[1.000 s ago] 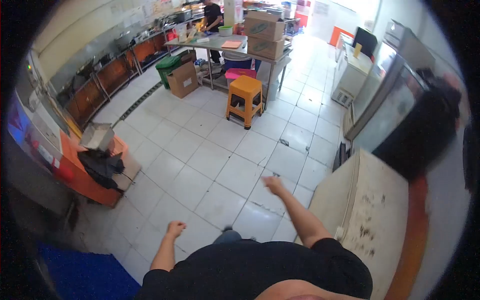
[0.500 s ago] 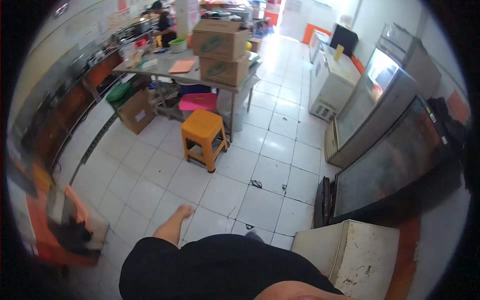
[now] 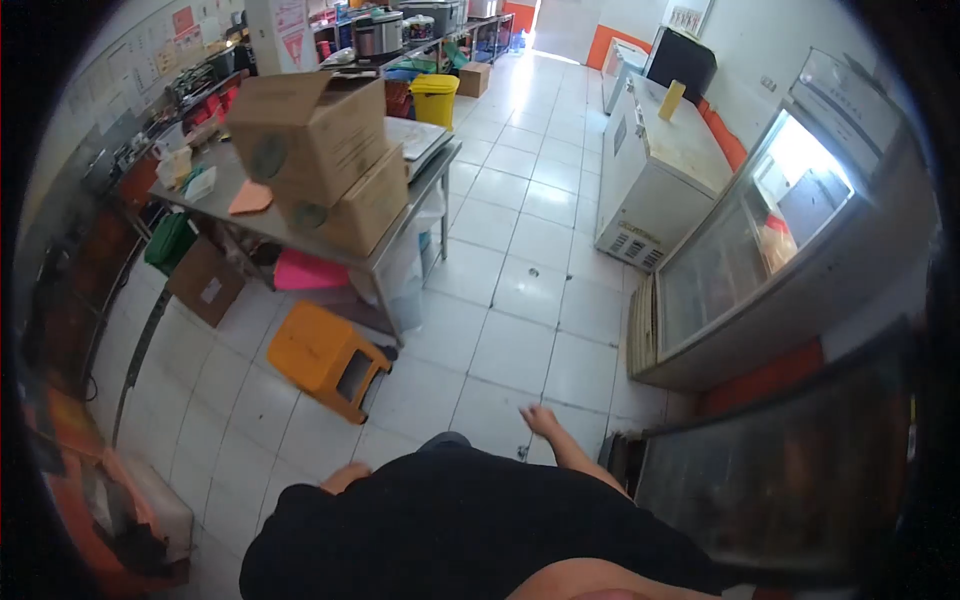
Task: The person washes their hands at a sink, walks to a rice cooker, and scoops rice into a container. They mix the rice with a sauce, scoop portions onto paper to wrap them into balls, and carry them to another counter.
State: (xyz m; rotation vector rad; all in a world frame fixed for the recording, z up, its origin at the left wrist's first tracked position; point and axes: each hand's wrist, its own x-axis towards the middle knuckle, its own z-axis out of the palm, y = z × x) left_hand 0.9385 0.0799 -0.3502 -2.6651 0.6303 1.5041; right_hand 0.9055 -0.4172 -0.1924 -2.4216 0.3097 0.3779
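Note:
My right hand (image 3: 541, 419) hangs over the white floor tiles (image 3: 510, 340), in front of the glass-door fridges. Its fingers are loosely bent and partly apart, and I see nothing in it. My left hand (image 3: 352, 474) shows only in part beside my black shirt (image 3: 470, 520), low by my side. Its fingers are hidden and blurred. Nearest to it is an orange plastic stool (image 3: 312, 345), which it does not touch.
Two stacked cardboard boxes (image 3: 300, 140) stand on a metal table (image 3: 225, 180) at left. A yellow bin (image 3: 434, 103) is beyond. Along the right are a white chest freezer (image 3: 650, 170), an upright glass-door fridge (image 3: 720, 260) and a darker glass-fronted cabinet (image 3: 770, 480).
I have moved forward, so the stool, table and boxes are closer and further left. My right hand has come into view. My left hand has drawn back toward my body.

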